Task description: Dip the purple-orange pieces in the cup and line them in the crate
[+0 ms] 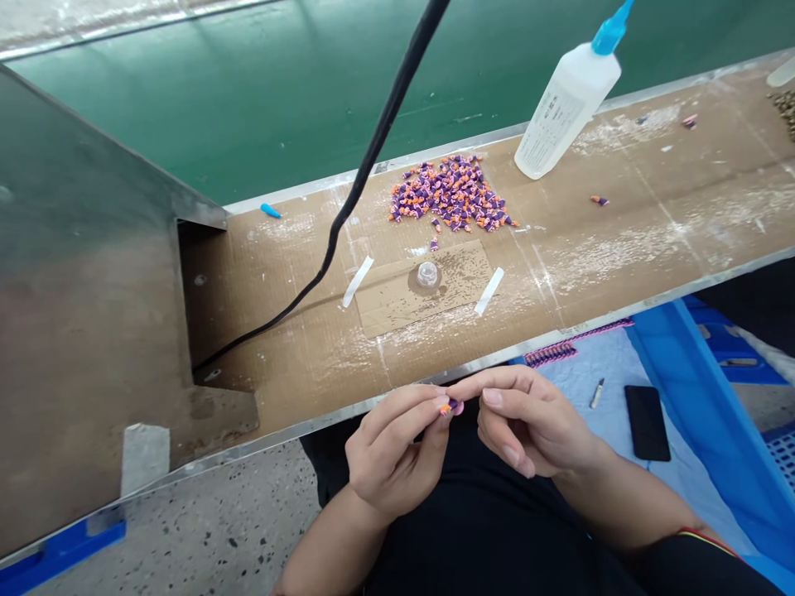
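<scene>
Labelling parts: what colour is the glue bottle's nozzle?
Blue nozzle on a white glue bottle, clearest in the head view.

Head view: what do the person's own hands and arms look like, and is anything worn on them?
Both hands are bare: the left hand and right hand wear no gloves, and no rings show. The fingernails are short and unpainted. The forearms are uncovered, with no sleeves in view. Near the right elbow a thin red and yellow band lies across the arm.

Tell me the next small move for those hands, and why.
Probably carry the small purple and orange piece, pinched between the left hand and right hand, up to the little clear cap on the cardboard; the cap sits straight ahead of them.
</scene>
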{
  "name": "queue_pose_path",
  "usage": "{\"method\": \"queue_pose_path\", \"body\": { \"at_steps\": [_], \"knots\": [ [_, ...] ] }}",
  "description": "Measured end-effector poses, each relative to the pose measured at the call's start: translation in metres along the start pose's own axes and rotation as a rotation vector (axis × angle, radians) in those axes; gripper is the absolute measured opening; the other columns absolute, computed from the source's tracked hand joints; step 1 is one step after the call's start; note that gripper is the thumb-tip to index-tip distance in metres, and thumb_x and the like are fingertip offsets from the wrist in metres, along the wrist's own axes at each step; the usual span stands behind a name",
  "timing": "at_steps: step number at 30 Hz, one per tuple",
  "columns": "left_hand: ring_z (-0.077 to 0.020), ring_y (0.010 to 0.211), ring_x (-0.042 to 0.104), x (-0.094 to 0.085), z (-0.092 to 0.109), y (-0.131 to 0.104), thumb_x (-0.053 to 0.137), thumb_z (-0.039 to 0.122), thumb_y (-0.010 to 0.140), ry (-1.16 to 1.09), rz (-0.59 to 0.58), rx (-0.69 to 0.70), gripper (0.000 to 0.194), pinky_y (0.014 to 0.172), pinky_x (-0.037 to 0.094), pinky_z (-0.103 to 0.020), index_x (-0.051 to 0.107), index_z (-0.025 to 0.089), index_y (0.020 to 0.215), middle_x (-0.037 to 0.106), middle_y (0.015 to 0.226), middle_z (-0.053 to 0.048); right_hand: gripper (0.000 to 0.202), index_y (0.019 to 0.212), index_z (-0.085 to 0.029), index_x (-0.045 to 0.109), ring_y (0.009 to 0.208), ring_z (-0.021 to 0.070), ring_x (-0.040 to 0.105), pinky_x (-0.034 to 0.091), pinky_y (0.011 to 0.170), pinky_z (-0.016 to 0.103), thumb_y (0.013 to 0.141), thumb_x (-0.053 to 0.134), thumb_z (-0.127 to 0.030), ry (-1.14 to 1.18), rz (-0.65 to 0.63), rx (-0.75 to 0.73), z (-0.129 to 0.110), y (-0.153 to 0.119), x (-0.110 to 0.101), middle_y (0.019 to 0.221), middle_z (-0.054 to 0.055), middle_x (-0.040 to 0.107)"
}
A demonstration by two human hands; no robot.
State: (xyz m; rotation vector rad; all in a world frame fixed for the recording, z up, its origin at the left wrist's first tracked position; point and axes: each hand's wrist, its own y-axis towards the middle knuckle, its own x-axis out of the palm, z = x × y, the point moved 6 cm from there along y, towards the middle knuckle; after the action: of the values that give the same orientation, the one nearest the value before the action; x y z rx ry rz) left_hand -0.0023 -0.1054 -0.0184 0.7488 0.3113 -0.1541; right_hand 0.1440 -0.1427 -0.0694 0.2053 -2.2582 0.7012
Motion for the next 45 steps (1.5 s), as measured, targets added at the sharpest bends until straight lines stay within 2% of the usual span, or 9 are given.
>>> {"method": "queue_pose_path", "body": {
  "at_steps": [15,20,29,39,45],
  "knots": [
    [-0.0162,0.085,0.082,0.001,0.0,0.001,0.069,0.004,0.099,-0.009,-0.007,0.037,0.012,0.073,0.072,-0.024,0.073,0.014,0.106,0.082,0.099,-0.006,0.04,0.11,-0.014,0.085,0.029,0.0042,0.036,0.027,0.035,0.017,0.092,0.079,-0.049,0.037,-0.015,0.014,-0.003,0.002,0.002,0.044,-0.008,0.054],
    [-0.0167,0.088,0.082,0.0,0.001,-0.002,0.07,0.003,0.099,0.014,-0.013,0.072,0.009,0.078,0.072,-0.024,0.073,0.01,0.104,0.082,0.101,-0.009,0.035,0.105,-0.014,0.086,0.029,0.0037,0.035,0.025,0.034,0.016,0.091,0.08,-0.045,0.097,-0.037,0.028,-0.005,0.003,0.005,0.042,-0.008,0.052],
    [-0.0165,0.085,0.082,0.0,0.002,-0.004,0.069,0.007,0.101,0.031,-0.017,0.112,0.008,0.076,0.073,-0.026,0.073,0.013,0.106,0.082,0.1,-0.006,0.03,0.1,-0.012,0.085,0.028,0.0035,0.031,0.026,0.036,0.018,0.09,0.08,-0.041,0.155,-0.065,0.078,-0.003,0.004,0.007,0.041,-0.01,0.049],
    [-0.0158,0.086,0.082,-0.002,0.004,-0.006,0.07,0.01,0.103,0.046,-0.017,0.165,0.003,0.075,0.073,-0.024,0.072,0.012,0.104,0.082,0.099,-0.006,0.02,0.099,-0.012,0.084,0.027,0.0017,0.029,0.025,0.035,0.016,0.094,0.076,-0.03,0.292,-0.164,0.121,-0.001,0.004,0.011,0.042,-0.011,0.046],
    [-0.0185,0.098,0.082,-0.005,0.004,-0.009,0.069,0.005,0.101,0.019,-0.074,0.231,0.006,0.083,0.074,-0.025,0.073,0.007,0.105,0.081,0.106,-0.01,0.018,0.098,-0.012,0.084,0.026,0.0016,0.027,0.027,0.034,0.014,0.095,0.074,-0.026,0.372,-0.219,0.159,0.002,0.004,0.014,0.042,-0.011,0.047]
  ]
}}
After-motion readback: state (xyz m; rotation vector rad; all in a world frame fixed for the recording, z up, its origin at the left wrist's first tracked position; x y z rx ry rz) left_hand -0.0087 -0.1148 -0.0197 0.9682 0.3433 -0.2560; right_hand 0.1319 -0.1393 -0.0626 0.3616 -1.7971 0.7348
